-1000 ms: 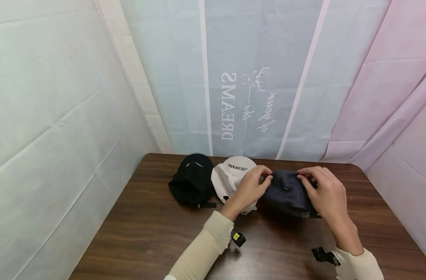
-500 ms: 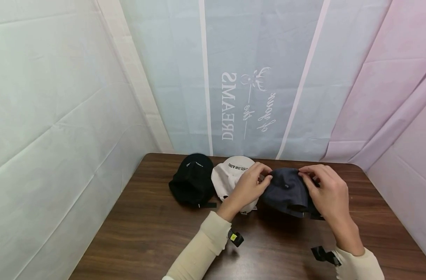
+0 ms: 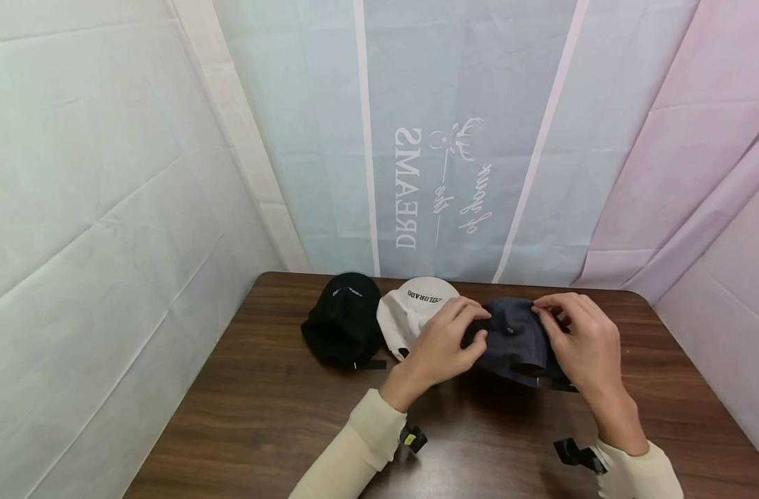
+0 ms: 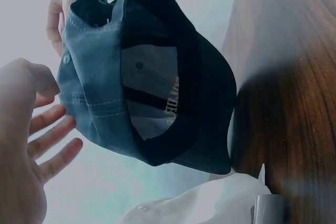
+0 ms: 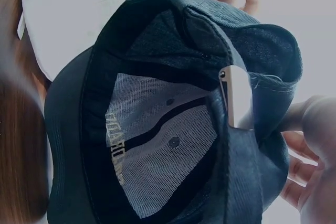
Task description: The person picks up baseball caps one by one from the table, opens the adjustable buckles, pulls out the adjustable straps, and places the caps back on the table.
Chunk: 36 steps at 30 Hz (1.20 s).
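A navy baseball cap (image 3: 510, 339) is held up at the right end of the row, its brim down toward the table. My right hand (image 3: 581, 343) pinches the top of its crown between thumb and fingers. Just left of the crown, my left hand (image 3: 450, 339) has thumb and fingertips spread apart. In the left wrist view its fingers (image 4: 52, 135) are loosely extended right beside the navy fabric. The right wrist view looks into the cap's hollow, showing mesh lining, reversed lettering and a metal strap buckle (image 5: 237, 97).
A white cap (image 3: 416, 301) lettered COLORADO lies partly behind my left forearm. Left of it is a black cap (image 3: 344, 319) with its strap on the wood. The brown table (image 3: 260, 416) meets a hanging printed cloth (image 3: 310, 173) at the back, with pale cloth walls on both sides.
My left hand has let go of the navy cap, its thumb and fingers parting and drawing slightly back. The right hand keeps its pinch; the cap has tilted a little.
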Each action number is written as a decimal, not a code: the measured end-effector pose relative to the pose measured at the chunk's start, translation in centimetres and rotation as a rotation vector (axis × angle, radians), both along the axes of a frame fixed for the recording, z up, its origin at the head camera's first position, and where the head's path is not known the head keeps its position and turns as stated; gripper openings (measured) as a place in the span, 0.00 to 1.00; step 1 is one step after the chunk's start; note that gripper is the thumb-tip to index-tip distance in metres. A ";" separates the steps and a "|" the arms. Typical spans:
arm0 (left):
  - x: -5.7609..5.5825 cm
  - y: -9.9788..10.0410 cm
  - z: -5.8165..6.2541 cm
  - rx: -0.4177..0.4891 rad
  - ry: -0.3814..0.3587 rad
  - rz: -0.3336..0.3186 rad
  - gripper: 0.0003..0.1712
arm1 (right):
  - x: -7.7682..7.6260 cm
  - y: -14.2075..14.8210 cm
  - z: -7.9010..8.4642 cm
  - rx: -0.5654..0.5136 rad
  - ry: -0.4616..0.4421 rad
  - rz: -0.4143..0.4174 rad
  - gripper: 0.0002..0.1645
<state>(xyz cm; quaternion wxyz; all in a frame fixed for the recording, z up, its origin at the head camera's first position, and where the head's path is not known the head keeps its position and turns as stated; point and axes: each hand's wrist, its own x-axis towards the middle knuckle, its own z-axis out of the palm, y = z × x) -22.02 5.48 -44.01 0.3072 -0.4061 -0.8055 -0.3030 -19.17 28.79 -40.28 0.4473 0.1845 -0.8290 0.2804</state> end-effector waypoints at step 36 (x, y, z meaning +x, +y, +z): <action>1.3 0.5 -1.6 -0.028 0.194 -0.051 0.11 | 0.5 -0.7 -0.1 0.012 -0.004 0.078 0.13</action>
